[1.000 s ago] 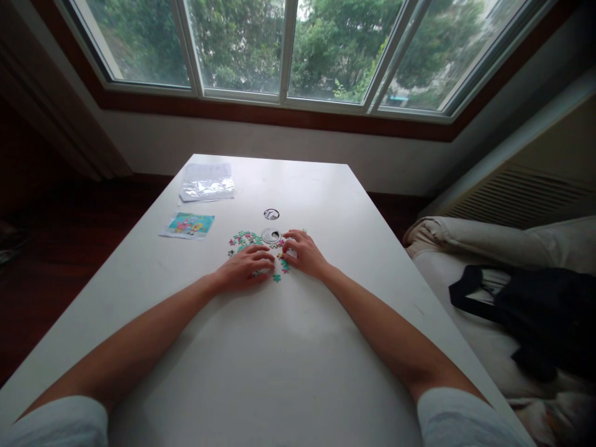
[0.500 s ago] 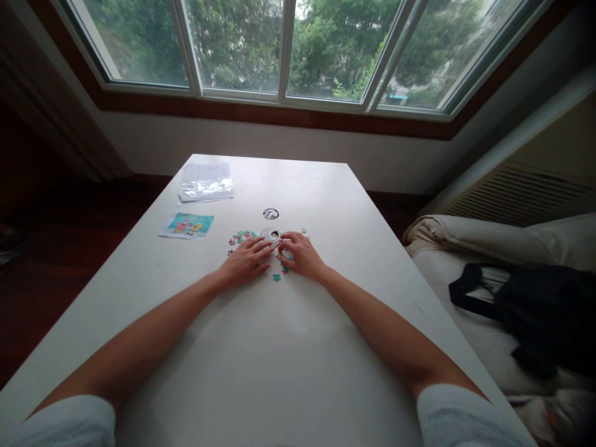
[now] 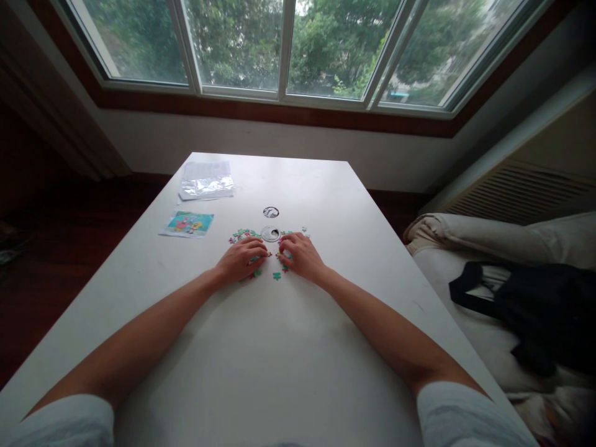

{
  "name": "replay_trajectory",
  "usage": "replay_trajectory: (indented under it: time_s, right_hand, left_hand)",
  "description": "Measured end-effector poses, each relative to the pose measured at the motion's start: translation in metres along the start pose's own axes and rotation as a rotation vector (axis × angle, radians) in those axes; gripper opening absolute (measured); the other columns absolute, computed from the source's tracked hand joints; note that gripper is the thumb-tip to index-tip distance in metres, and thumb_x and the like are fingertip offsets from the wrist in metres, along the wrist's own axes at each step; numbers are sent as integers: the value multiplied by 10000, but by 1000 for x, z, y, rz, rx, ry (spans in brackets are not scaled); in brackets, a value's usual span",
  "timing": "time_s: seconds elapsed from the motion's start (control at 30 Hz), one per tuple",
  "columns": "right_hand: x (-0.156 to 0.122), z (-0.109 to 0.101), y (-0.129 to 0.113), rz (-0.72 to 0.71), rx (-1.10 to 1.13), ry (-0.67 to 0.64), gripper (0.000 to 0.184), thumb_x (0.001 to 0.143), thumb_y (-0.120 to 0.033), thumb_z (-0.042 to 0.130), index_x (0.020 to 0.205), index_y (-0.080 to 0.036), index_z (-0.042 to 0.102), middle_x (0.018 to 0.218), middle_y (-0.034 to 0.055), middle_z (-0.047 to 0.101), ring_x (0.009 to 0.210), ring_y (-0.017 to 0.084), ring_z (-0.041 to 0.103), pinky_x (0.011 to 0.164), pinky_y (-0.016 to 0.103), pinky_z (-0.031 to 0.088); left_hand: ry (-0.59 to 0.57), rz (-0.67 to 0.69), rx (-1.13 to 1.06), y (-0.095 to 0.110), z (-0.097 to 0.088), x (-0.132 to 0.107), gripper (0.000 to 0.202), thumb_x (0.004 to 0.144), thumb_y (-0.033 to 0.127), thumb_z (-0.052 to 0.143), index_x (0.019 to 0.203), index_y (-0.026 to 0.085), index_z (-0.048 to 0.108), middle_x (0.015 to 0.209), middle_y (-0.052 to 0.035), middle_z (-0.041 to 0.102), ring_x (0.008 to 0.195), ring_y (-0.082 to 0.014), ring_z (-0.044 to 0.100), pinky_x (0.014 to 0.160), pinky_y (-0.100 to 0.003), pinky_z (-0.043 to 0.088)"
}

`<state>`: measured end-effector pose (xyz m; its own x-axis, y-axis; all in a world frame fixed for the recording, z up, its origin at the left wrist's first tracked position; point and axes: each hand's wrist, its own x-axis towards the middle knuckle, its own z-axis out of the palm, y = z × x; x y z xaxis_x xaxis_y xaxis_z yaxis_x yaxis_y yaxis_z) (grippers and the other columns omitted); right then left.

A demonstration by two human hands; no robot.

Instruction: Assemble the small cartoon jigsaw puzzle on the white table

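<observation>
My left hand (image 3: pixel 242 258) rests low over the table with its fingers curled together, and a small jigsaw piece (image 3: pixel 269 254) shows at its fingertips. Facing it, my right hand (image 3: pixel 302 254) is pinched on another small jigsaw piece (image 3: pixel 278 254). A narrow gap separates the two pieces. Loose teal and pink jigsaw pieces (image 3: pixel 241 234) lie scattered around and partly beneath both hands. One teal piece (image 3: pixel 277 276) sits by itself in front of them. Just beyond the fingers is a round clear-and-silver disc (image 3: pixel 270 233).
The white table (image 3: pixel 270 360) carries a second round disc (image 3: pixel 270 212) farther back. At the left lie a colourful cartoon picture sheet (image 3: pixel 190 223) and a clear plastic bag with paper (image 3: pixel 207 180). Dark clothing (image 3: pixel 549 310) lies on a pale sofa (image 3: pixel 465 239) at the right.
My left hand has drawn back slightly to the left and its fingers have curled in, baring a small piece at the tips. My right hand has hardly moved.
</observation>
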<state>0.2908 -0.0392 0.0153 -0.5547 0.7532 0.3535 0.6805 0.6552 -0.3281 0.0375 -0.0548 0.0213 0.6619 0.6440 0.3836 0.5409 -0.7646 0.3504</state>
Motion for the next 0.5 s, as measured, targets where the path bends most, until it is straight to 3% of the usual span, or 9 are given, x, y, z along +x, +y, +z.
replay_trajectory:
  time_s: [0.17, 0.5]
  right_hand:
    - [0, 7, 3, 2, 43, -7, 66, 912, -320, 716, 938, -259, 710, 1204, 72, 669, 1175, 282, 545, 1027, 473, 445]
    - [2, 6, -2, 49, 11, -65, 130, 936, -357, 703, 1003, -251, 739, 1076, 74, 642, 1081, 251, 530, 971, 392, 408]
  left_hand:
    - [19, -27, 37, 0, 3, 1, 218, 1001, 279, 530, 1075, 249, 733, 1134, -54, 726, 1136, -227, 611, 1076, -438, 469]
    - [2, -8, 61, -2, 5, -1, 261, 1015, 286, 524, 1151, 255, 745, 1174, -39, 749, 1204, -230, 594, 1096, -431, 457]
